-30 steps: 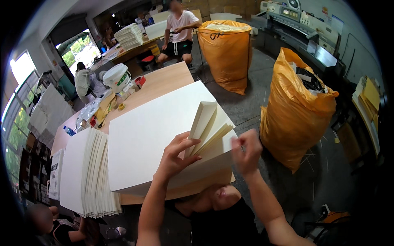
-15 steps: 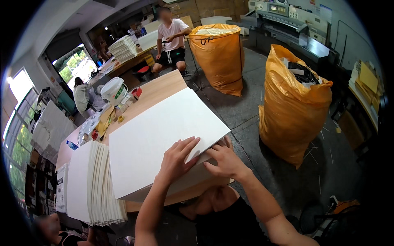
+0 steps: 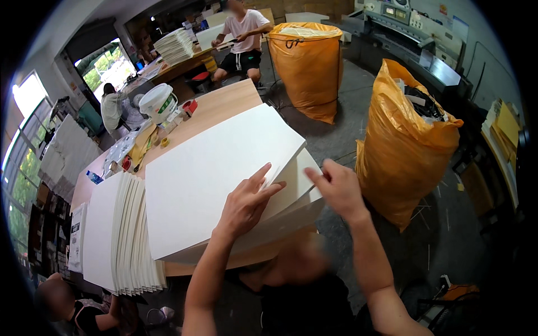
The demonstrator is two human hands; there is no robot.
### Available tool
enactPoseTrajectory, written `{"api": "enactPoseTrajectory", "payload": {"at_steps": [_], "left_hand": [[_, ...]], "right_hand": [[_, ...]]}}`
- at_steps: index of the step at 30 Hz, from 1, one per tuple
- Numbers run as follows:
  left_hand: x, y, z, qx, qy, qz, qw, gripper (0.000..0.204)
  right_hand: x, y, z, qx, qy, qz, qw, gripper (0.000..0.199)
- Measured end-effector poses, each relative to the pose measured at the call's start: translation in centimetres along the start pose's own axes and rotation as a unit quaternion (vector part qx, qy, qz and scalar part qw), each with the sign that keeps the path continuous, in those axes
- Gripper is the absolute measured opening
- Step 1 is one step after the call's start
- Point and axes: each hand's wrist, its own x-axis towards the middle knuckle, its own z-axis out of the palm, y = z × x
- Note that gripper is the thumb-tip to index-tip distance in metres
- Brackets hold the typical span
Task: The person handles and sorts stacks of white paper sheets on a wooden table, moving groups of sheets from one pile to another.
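On wooden table (image 3: 224,106): big stack of white sheets (image 3: 213,173), left hand (image 3: 245,203) flat on top with fingers spread, nothing gripped; right hand (image 3: 336,187) open at corner edge, fingertips touching lower sheets.

Wooden table (image 3: 224,103) under white paper stacks (image 3: 213,168)

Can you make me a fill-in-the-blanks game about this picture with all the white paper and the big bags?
1. The left hand lies flat on the big stack of ____ paper sheets.
2. The right hand touches the stack at its ____ edge.
3. The two tall bulging plastic sacks on the floor are ____ in colour.
4. The round white plastic bucket stands on the long ____ table.

Missing words: white; right; orange; wooden
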Motion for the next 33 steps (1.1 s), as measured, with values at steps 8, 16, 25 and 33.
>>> {"api": "enactPoseTrajectory", "payload": {"at_steps": [8,16,25,33], "left_hand": [[0.0,-0.3,-0.3,-0.053,0.011,-0.014,0.998,0.038],[0.1,-0.4,-0.5,-0.128,-0.002,-0.051,0.991,0.053],[0.0,-1.2,-0.1,-0.126,0.020,-0.032,0.991,0.044],[0.1,-1.2,-0.2,-0.103,0.015,0.003,0.995,0.035]], "right_hand": [[1.7,-0.2,2.3,0.521,-0.052,0.133,0.841,0.034],[1.8,0.2,2.0,0.509,-0.059,0.135,0.848,0.034],[1.6,-0.4,1.2,0.494,-0.064,0.108,0.860,0.037],[2.2,-0.3,2.8,0.376,-0.020,0.065,0.924,0.036]]}}
